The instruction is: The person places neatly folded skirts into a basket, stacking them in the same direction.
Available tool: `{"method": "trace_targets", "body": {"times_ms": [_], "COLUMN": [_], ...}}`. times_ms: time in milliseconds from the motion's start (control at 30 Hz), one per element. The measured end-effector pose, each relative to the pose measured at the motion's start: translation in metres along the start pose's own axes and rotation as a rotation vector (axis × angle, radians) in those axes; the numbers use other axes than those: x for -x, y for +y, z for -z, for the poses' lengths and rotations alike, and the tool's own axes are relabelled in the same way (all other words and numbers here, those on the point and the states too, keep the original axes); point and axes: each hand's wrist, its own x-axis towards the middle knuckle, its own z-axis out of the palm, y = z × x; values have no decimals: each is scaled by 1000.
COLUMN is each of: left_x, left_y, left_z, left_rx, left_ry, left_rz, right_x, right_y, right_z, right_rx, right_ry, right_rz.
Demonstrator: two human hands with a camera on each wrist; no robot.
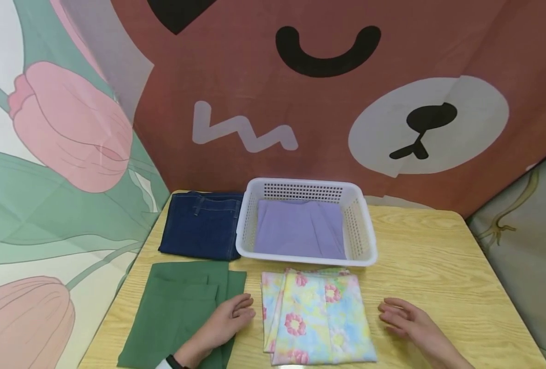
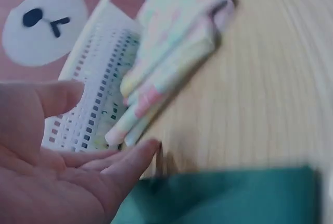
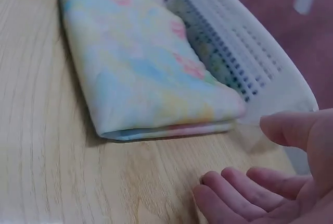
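A folded floral cloth (image 1: 321, 318), pastel yellow, blue and pink, lies on the table between my two hands. My left hand (image 1: 229, 320) hovers over the right edge of a folded green cloth (image 1: 171, 312), fingers relaxed and holding nothing. To the right of the floral cloth, my right hand (image 1: 413, 325) is apart from it, fingers loosely bent and bare. In the right wrist view the floral cloth's folded edge (image 3: 171, 130) faces my fingers. Behind it stands a white plastic basket (image 1: 307, 260) with a folded lavender cloth (image 1: 300, 228) inside.
Folded dark blue denim (image 1: 204, 225) lies left of the basket, against its side. The wood-grain table (image 1: 420, 251) meets a wall hanging (image 1: 236, 169) with a bear face at the back. A tulip-print hanging (image 1: 70, 220) borders the left side.
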Motion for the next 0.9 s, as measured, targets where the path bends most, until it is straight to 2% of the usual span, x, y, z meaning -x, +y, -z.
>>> {"method": "trace_targets", "body": {"times_ms": [67,133,267,333,433,533,667,767,900], "left_x": [0,-2,-5,-8,-15,-22,-33,-42,-55], "left_y": [2,4,5,3,1,-1,-2,-3,-6], "left_z": [1,1,-2,-4,-8,-13,-23,-34,-47], "left_rx": [103,181,319,362,380,354,361,437,559], "left_ry": [-8,-7,-46,-71,-94,-80,-80,-141,-239], "left_rz": [62,98,114,121,151,165,163,124,56], "right_x": [1,0,-3,-6,-10,-15,-22,-29,-42], "right_y": [3,5,8,8,8,7,5,2,-1], "right_z": [9,14,15,11,5,0,-5,-11,-26], "right_rx": [-119,-244,-440,-490,-507,-448,-379,-382,-444], "right_ry": [-87,-165,-271,-302,-308,-275,-279,-311,-390], "right_rz": [-28,-40,-47,-52,-69,-70,-69,-67,-57]}}
